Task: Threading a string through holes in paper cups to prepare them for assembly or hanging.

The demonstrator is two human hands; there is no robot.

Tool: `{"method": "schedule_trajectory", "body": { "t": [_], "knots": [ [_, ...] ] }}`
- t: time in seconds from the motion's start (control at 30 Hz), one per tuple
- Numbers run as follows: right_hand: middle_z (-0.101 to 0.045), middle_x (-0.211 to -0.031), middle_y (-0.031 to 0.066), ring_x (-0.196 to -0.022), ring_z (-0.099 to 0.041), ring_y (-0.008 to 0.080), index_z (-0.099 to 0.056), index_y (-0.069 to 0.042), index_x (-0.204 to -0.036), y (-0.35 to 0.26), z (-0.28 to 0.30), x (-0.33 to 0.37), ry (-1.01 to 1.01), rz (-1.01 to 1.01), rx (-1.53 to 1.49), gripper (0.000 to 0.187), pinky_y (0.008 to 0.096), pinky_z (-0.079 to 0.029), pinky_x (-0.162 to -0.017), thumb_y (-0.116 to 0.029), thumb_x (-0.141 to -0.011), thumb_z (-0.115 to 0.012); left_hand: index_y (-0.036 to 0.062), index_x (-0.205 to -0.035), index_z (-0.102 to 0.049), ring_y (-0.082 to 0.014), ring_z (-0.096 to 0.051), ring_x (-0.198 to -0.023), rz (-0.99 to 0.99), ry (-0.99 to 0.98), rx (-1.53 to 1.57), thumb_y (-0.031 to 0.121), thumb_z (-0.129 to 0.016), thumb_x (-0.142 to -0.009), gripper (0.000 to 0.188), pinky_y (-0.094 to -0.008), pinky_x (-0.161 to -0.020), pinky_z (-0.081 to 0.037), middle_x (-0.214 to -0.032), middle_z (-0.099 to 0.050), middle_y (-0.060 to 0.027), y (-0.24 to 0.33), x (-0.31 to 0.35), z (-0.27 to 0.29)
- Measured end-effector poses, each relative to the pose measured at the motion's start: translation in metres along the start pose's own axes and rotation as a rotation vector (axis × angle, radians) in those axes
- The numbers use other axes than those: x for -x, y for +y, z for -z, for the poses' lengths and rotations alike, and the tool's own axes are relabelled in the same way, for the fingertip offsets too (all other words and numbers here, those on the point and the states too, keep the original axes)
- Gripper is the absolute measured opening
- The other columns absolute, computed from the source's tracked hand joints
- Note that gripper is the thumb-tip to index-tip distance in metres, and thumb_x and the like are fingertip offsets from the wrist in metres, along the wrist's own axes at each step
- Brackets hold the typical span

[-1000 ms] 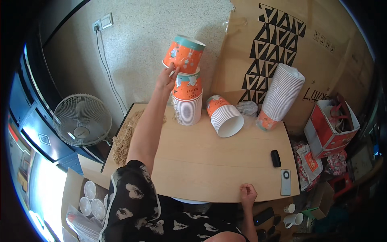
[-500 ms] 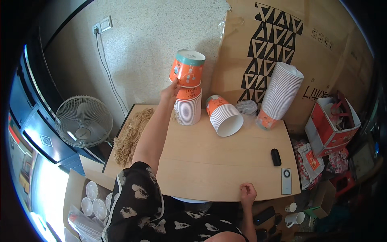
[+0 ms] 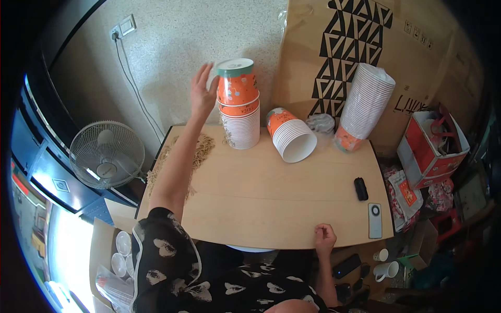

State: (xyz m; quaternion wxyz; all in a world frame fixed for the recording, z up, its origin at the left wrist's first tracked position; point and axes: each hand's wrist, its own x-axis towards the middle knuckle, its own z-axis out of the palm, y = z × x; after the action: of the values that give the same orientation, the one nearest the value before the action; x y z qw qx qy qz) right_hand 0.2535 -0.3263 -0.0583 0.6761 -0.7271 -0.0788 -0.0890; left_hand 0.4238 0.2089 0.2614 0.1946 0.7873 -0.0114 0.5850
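Observation:
At the back of the table, a tall upside-down stack of paper buckets [image 3: 241,125] stands with an orange and teal paper bucket [image 3: 236,86] on top, bottom upward. My left hand [image 3: 202,93] is beside that top bucket's left side, fingers spread and slightly blurred, holding nothing; I cannot tell whether the thumb touches it. My right hand [image 3: 325,237] rests at the table's front edge with its fingers curled in, and nothing shows in them. Right of the stack lies a second nested set of orange buckets [image 3: 289,134], its white mouth facing me.
Crinkled tan paper strands [image 3: 201,151] lie under my left forearm. A plastic-wrapped stack of buckets [image 3: 368,99] leans against the large cardboard box [image 3: 297,62]. A phone [image 3: 374,221] and a small black case [image 3: 360,189] are at the right. A fan [image 3: 107,156] stands left.
My left hand has let go of the orange bucket, which has come down over the stack, and has drawn off to its left, opening. My right hand stays curled at the table edge.

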Motion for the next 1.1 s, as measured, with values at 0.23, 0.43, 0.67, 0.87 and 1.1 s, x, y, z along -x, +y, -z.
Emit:
{"method": "schedule_trajectory", "body": {
  "t": [0.23,0.43,0.67,0.87,1.1],
  "knots": [
    [-0.063,-0.086,0.0030,-0.080,-0.060,0.0105,-0.063,0.001,-0.097,-0.005,-0.009,0.002,-0.009,-0.006,-0.002,0.009,0.0242,-0.050,-0.077,0.006,-0.096,-0.055,0.0192,-0.118,-0.075,-0.0349,-0.064,-0.118,-0.050,-0.447,-0.209,0.034,-0.077,-0.087,0.035,-0.0450,-0.099,-0.052,-0.125,-0.069,-0.0096,-0.012,-0.024,-0.017],
    [-0.063,-0.087,0.0032,-0.081,-0.060,0.0107,-0.062,0.002,-0.098,-0.006,-0.006,0.002,-0.005,-0.029,0.030,0.010,0.0242,-0.050,-0.078,0.006,-0.096,-0.054,0.0162,-0.100,-0.077,-0.0294,-0.067,-0.104,0.099,-0.491,-0.276,0.033,-0.082,-0.080,0.027,-0.0439,-0.086,-0.055,-0.106,-0.068,-0.0073,0.015,-0.018,-0.034],
    [-0.063,-0.086,0.0030,-0.080,-0.061,0.0109,-0.064,0.001,-0.095,-0.004,-0.007,-0.002,0.026,0.003,0.055,0.007,0.0249,-0.050,-0.075,0.004,-0.093,-0.058,0.0157,-0.101,-0.072,-0.0279,-0.062,-0.107,-0.088,-0.319,-0.479,0.024,-0.078,-0.080,0.024,-0.0436,-0.085,-0.054,-0.102,-0.065,-0.0069,0.046,-0.001,-0.067],
    [-0.064,-0.088,0.0028,-0.081,-0.061,0.0105,-0.063,0.001,-0.098,0.007,-0.001,0.000,0.008,0.007,0.102,0.009,0.0238,-0.050,-0.077,0.005,-0.095,-0.056,0.0064,-0.095,-0.063,-0.0350,-0.068,-0.092,-0.136,-0.676,0.208,0.014,-0.075,-0.081,0.020,-0.0456,-0.074,-0.057,-0.098,-0.063,-0.0133,0.111,0.114,-0.126],
    [-0.063,-0.085,0.0041,-0.078,-0.060,0.0119,-0.064,0.001,-0.093,-0.009,-0.009,0.001,0.040,0.022,0.068,0.007,0.0255,-0.050,-0.074,0.005,-0.093,-0.059,0.0038,-0.109,-0.054,-0.0339,-0.070,-0.091,-0.198,-0.779,-0.064,0.007,-0.068,-0.085,0.028,-0.0444,-0.072,-0.060,-0.104,-0.061,-0.0149,0.132,0.172,-0.162]
  ]
}}
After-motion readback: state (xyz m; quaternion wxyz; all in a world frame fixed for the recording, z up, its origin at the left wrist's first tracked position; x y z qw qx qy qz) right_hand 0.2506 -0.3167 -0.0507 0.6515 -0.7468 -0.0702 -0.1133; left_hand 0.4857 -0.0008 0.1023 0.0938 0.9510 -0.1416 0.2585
